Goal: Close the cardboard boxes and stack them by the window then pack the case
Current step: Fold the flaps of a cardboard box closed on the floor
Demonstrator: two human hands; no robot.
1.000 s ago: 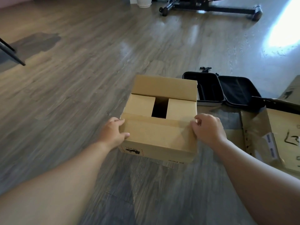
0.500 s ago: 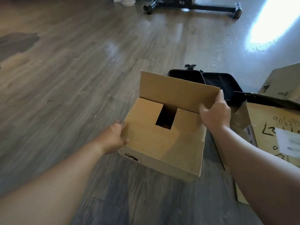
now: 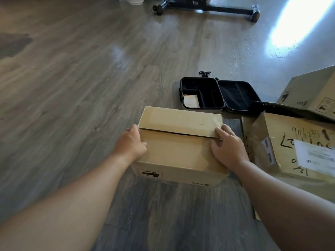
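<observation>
Pressing the cardboard box point(image 3: 179, 142) flaps: left hand point(image 3: 130, 144), right hand point(image 3: 227, 147), fingers flat at its edges.

The white shipping label point(image 3: 316, 157) on the near-right cardboard box point(image 3: 282, 142) is blurred beyond reading and cut by the right edge. The far-right box point(image 3: 311, 93) also runs off that edge, and the black wheeled stand point(image 3: 208, 6) and white pot point(image 3: 135, 0) are clipped by the top edge. Inside the open black case point(image 3: 220, 95), a pale card point(image 3: 190, 100) carries print too small to tell.
</observation>
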